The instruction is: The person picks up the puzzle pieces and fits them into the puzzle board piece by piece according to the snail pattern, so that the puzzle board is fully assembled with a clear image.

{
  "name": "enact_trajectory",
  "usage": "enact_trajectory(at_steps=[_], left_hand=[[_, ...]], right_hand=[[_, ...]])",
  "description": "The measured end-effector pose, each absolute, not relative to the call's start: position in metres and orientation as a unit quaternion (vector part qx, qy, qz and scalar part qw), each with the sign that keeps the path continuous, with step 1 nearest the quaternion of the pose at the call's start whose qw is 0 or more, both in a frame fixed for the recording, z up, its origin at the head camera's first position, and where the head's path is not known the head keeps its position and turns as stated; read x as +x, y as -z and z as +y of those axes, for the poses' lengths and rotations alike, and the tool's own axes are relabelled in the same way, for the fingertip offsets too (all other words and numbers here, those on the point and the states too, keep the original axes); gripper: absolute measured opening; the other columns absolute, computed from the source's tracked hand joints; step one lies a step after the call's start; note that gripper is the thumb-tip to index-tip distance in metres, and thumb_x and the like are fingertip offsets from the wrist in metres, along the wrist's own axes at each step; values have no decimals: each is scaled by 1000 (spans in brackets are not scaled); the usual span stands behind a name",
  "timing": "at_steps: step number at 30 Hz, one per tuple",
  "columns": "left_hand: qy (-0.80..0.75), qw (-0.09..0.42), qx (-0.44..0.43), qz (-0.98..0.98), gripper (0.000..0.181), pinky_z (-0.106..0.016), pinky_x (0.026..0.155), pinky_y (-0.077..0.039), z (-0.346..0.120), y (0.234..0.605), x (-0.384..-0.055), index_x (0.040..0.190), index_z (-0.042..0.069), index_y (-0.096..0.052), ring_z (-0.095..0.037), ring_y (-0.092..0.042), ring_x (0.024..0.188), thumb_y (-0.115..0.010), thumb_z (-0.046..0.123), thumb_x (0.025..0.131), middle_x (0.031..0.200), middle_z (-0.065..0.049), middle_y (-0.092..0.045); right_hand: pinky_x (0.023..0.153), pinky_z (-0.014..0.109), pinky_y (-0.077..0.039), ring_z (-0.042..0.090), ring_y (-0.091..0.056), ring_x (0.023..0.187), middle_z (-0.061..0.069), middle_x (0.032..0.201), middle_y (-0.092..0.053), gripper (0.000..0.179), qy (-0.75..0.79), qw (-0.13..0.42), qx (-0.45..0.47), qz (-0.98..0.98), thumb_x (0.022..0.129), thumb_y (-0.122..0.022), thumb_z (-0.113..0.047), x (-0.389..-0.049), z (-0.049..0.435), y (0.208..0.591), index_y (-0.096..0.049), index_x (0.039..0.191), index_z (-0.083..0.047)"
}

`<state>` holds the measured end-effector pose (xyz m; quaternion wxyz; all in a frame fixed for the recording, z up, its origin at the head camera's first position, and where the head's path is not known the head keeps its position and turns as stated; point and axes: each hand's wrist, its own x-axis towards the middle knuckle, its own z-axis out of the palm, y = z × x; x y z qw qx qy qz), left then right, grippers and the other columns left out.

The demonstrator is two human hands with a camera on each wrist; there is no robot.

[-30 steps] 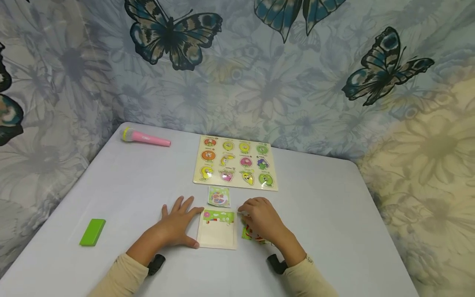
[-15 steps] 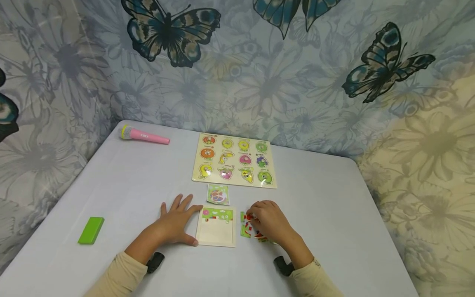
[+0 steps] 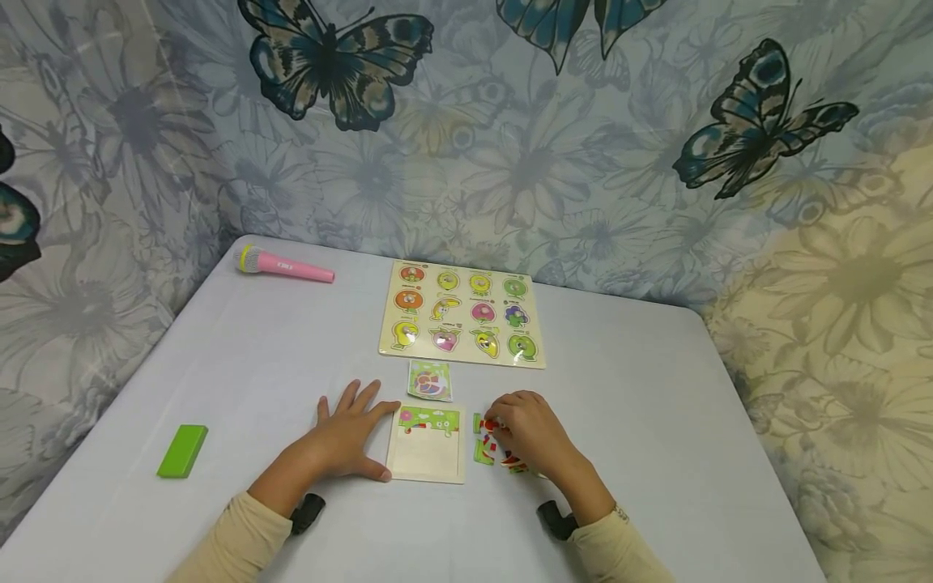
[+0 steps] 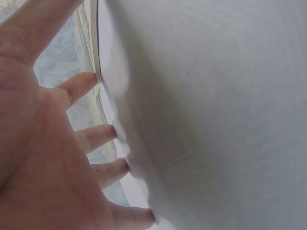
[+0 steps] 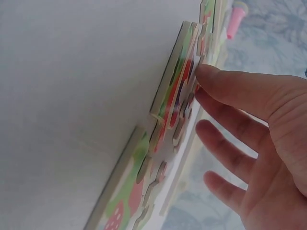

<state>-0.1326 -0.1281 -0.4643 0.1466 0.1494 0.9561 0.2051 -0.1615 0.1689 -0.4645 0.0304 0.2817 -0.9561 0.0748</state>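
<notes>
A square wooden puzzle tray (image 3: 426,465) lies flat in the head view, with a strip of green picture pieces (image 3: 436,419) along its far side. My left hand (image 3: 338,444) rests at its left side, fingers spread; thumb and index fingertips touch its near and far left corners. Loose puzzle pieces (image 3: 483,451), green and red, lie right of the tray, partly hidden by my right hand (image 3: 538,436). There, thumb and index finger pinch a small red piece (image 5: 198,87) among the others, as the right wrist view shows; the remaining fingers are loosely bent.
Behind the tray lies a small picture card (image 3: 429,380), and beyond it a larger fruit board (image 3: 466,354). A pink toy microphone (image 3: 295,269) is at the back left. A green block (image 3: 182,452) lies at the left. Papered walls border the white table (image 3: 619,364).
My right hand has shifted slightly right and back from the tray's right edge onto the loose pieces, uncovering some of them. The left hand stays at the tray.
</notes>
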Motion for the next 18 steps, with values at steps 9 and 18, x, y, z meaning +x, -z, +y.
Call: enact_trajectory(at_steps=[9, 18], left_hand=[[-204, 150, 139, 957, 98, -81, 100, -8, -133, 465, -129, 142, 20, -48, -48, -9, 145, -90, 47, 58, 159, -19, -21], [-206, 157, 143, 955, 98, -79, 103, -5, -132, 465, -134, 144, 22, -46, -45, -6, 147, -89, 47, 60, 160, -16, -19]], right_hand=[[101, 41, -44, 19, -63, 104, -2, 102, -72, 18, -73, 40, 296, -952, 78, -82, -18, -164, 162, 467, -75, 94, -15], [100, 42, -43, 20, -62, 101, 0, 100, -71, 24, -83, 68, 331, -937, 75, -84, -15, -164, 140, 453, -76, 98, -16]])
